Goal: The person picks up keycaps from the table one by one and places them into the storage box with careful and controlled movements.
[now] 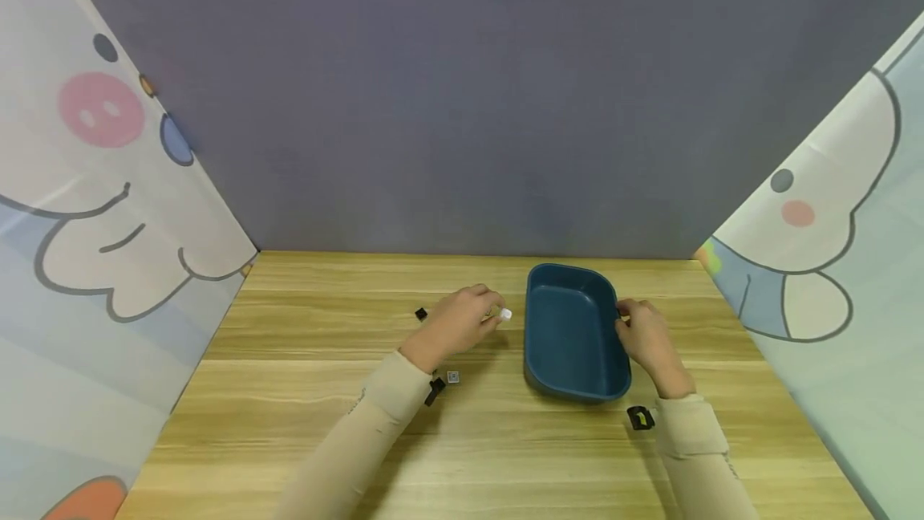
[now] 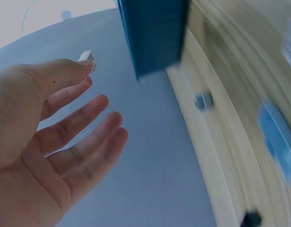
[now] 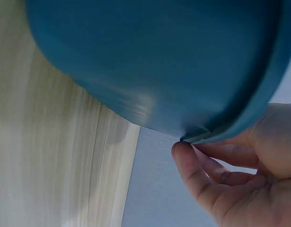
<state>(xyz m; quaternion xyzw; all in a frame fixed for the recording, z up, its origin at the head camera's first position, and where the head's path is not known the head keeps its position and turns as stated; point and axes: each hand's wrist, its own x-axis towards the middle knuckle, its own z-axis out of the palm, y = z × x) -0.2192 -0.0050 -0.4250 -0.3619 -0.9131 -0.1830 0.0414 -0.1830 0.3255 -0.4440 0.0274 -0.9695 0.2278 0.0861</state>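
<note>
My left hand [image 1: 462, 319] pinches a small white piece [image 1: 506, 314], much like a keycap, between thumb and forefinger, just left of the bin. In the left wrist view the white piece [image 2: 87, 57] shows at the thumb tip, with the other fingers spread loosely. A dark blue plastic bin [image 1: 573, 339] stands on the wooden table, nothing visible inside it. At its right side my right hand [image 1: 646, 335] holds the rim. Seen from the right wrist, thumb and fingers pinch the edge of the bin [image 3: 150, 71].
On the wooden table [image 1: 289, 424] lie a small black square piece [image 1: 421, 314] and a small grey square piece [image 1: 453, 377]. A blurred light-blue piece [image 2: 277, 137] appears in the left wrist view. A grey wall [image 1: 469, 103] rises behind, with cartoon-printed sheets [image 1: 130, 247] at both sides.
</note>
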